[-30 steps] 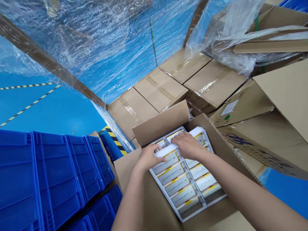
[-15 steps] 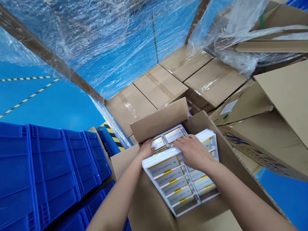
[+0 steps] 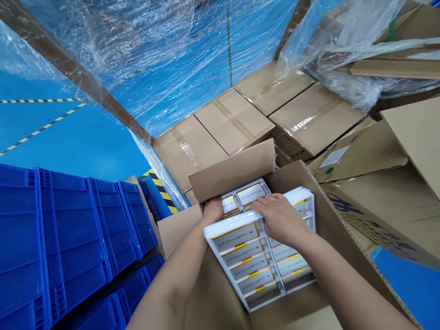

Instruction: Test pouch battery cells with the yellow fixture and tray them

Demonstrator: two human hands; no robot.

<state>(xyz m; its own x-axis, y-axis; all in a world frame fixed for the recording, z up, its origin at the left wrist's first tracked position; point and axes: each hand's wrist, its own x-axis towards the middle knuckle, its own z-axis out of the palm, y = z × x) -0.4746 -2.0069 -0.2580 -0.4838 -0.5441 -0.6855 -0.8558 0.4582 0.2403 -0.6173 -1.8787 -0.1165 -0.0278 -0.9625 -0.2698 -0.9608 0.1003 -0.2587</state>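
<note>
An open cardboard box (image 3: pixel 220 279) holds white plastic trays filled with flat silver battery packs with yellow edges. A stack of trays (image 3: pixel 282 289) leans tilted in the near part, and my right hand (image 3: pixel 278 215) is closed over its upper edge, fingers on the far side. Behind it another tray of battery packs (image 3: pixel 252 193) lies flatter against the far flap. My left hand (image 3: pixel 213 209) is curled at the left edge of that rear tray, its fingertips hidden between tray and box wall.
Blue plastic crates (image 3: pixel 75 229) stand at the left. Taped cartons (image 3: pixel 233 120) sit beyond the box, with clear stretch film (image 3: pixel 165 59) above them. Another open carton (image 3: pixel 381 201) is on the right. A brown post (image 3: pixel 75 75) slants across the upper left.
My left hand has slid further down along the rear tray's left edge, and its thumb no longer shows on top. My right hand keeps its hold on the tilted stack.
</note>
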